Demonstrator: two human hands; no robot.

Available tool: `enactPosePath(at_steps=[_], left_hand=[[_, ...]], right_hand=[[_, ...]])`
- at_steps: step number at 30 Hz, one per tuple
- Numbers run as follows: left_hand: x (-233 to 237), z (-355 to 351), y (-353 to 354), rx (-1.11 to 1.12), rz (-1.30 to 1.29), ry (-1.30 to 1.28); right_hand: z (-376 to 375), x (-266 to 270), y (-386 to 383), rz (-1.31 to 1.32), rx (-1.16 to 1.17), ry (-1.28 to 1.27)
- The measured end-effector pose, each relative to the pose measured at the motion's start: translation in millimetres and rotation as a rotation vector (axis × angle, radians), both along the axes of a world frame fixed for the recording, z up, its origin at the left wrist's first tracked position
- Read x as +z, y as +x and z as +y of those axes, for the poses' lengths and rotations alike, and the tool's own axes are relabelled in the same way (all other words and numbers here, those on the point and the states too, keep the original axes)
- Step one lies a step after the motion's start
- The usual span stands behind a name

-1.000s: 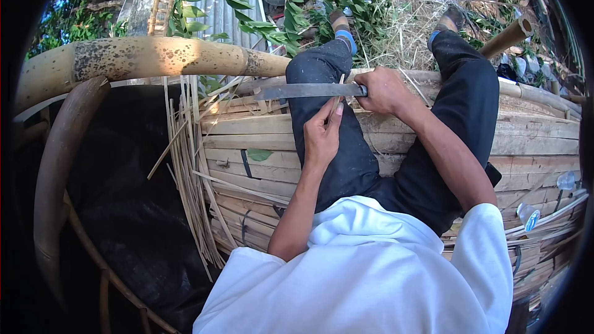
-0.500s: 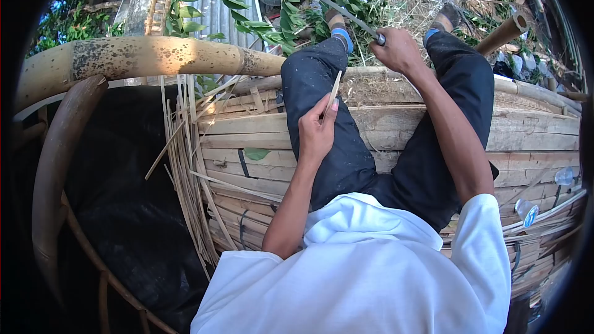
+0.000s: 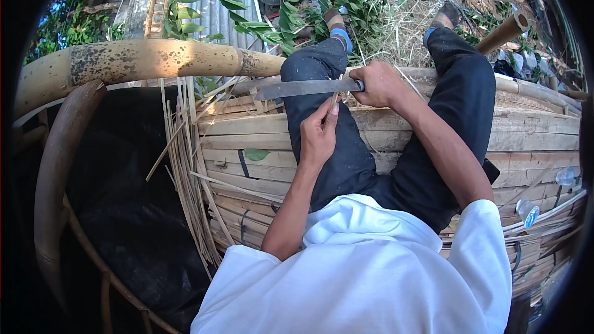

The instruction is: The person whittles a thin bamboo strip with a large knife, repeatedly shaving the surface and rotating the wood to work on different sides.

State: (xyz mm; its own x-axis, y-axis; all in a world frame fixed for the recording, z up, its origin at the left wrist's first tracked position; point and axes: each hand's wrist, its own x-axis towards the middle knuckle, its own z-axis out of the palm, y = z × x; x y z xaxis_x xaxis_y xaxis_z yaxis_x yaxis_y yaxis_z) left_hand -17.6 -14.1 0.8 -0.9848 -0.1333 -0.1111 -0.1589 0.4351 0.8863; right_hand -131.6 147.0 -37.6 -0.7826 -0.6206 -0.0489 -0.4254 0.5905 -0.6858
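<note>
My right hand (image 3: 378, 84) is closed round the handle of a long knife (image 3: 303, 89), whose grey blade points left across my thigh. Between the thumb and fingers of my left hand (image 3: 320, 133) is a thin bamboo strip (image 3: 335, 100), held upright. The blade crosses over the strip just above my left fingertips, covering part of it. Both hands are above my dark trousers (image 3: 331, 170), between and over the knees.
I sit on a bamboo slat platform (image 3: 247, 142). A bundle of split bamboo strips (image 3: 184, 167) lies at the left, beside a thick bamboo pole (image 3: 167, 59). Plastic cups (image 3: 527, 211) lie at the right. Leafy branches (image 3: 346, 6) and shavings cover the ground ahead.
My right hand has come down and left, swinging the knife from pointing up and away to lying across the bamboo strip. My left hand has barely moved.
</note>
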Motion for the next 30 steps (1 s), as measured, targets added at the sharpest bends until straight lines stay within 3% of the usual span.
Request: enactPosePath(at_steps=[3,8,10,11,13,15,18,24,30], left_hand=[[-5,-7,-2,0.061,-0.178,0.017],[-10,-16,-3,0.023,-0.137,0.103],[-7,-14,3,-0.031,-0.093,0.096],[-7,-17,8,0.010,-0.119,0.131],[-5,-20,8,0.074,-0.135,0.173],[-6,-11,-4,0.065,-0.131,0.185],[-14,-5,-7,0.048,-0.007,0.122],[9,5,-5,0.165,-0.268,0.126],[19,0,-6,0.087,-0.223,0.102]], right_hand=[[-2,-13,-4,-0.004,-0.053,0.073],[-1,-26,-20,-0.071,-0.103,0.183],[27,-59,-48,-0.494,-0.534,0.320],[40,-56,-59,-0.397,-0.552,0.296],[41,-28,-68,-0.296,-0.560,0.269],[32,-2,-57,-0.099,-0.534,0.020],[32,-2,-32,-0.170,-0.478,-0.052],[23,-7,-23,-0.153,-0.384,-0.038],[18,-1,-19,-0.122,-0.287,-0.169]])
